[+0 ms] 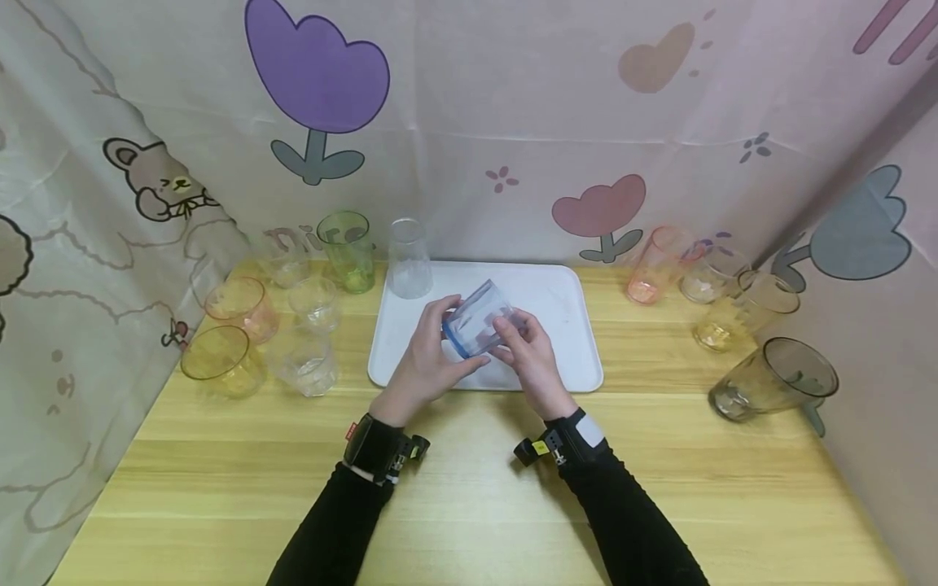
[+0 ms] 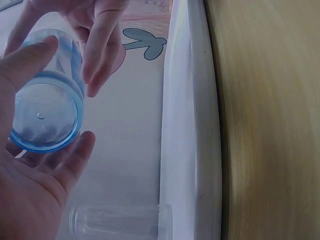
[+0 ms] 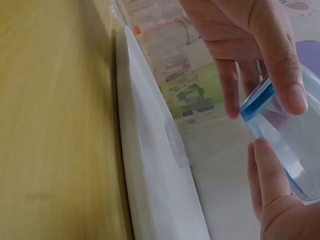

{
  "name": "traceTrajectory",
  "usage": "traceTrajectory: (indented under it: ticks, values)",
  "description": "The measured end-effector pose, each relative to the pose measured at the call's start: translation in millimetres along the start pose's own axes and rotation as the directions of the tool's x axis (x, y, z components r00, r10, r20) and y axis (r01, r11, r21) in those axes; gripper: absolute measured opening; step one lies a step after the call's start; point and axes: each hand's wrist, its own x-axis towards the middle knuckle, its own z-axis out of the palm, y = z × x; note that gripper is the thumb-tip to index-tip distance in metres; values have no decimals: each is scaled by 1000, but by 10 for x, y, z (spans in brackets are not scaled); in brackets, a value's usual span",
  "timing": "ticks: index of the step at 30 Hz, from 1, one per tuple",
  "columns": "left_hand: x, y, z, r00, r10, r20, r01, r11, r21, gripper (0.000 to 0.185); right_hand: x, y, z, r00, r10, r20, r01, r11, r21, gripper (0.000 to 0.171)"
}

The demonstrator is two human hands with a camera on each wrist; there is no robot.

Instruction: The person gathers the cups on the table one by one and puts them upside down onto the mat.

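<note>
Both hands hold a blue-tinted clear cup [image 1: 476,319] tilted on its side above the white tray [image 1: 564,301]. My left hand [image 1: 456,335] curls round its blue-rimmed end from the left, and my right hand [image 1: 513,338] pinches it from the right. The left wrist view looks straight at the cup's round base [image 2: 45,116], with the left hand's thumb and fingers [image 2: 75,155] around it and the right hand's fingers [image 2: 100,45] on top. In the right wrist view the cup [image 3: 292,145] sits between the right thumb [image 3: 267,175] and a finger [image 3: 280,65].
A clear glass [image 1: 409,259] stands upside down on the tray's back left corner. Left of the tray stand green [image 1: 348,251], pink [image 1: 242,308], yellow [image 1: 220,360] and clear glasses [image 1: 308,362]. On the right are pink [image 1: 652,264], yellow [image 1: 740,313] and dark grey [image 1: 777,378] cups. Curtains close in three sides.
</note>
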Motion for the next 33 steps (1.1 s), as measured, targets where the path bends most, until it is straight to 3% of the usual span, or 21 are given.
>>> traceTrajectory:
  ticks: [10, 17, 22, 26, 33]
  values:
    - [-3, -14, -19, 998, 58, -14, -58, 998, -12, 86, -5, -37, -15, 998, 10, 56, -12, 1000, 27, 59]
    - [28, 37, -110, 997, 51, -53, -52, 998, -19, 86, 36, -111, -98, 994, -62, 94, 68, 995, -67, 56]
    - [87, 54, -206, 995, 25, -102, -24, 1000, 11, 86, 91, -197, -218, 991, -130, 30, 132, 985, -108, 57]
    - [139, 33, -300, 988, 38, -151, -35, 999, 26, 84, 133, -291, -404, 984, -168, -59, 153, 968, -201, 61]
    - [227, 6, -505, 977, 32, -212, -23, 999, 45, 80, 138, -436, -805, 965, -160, -209, 52, 895, -443, 62]
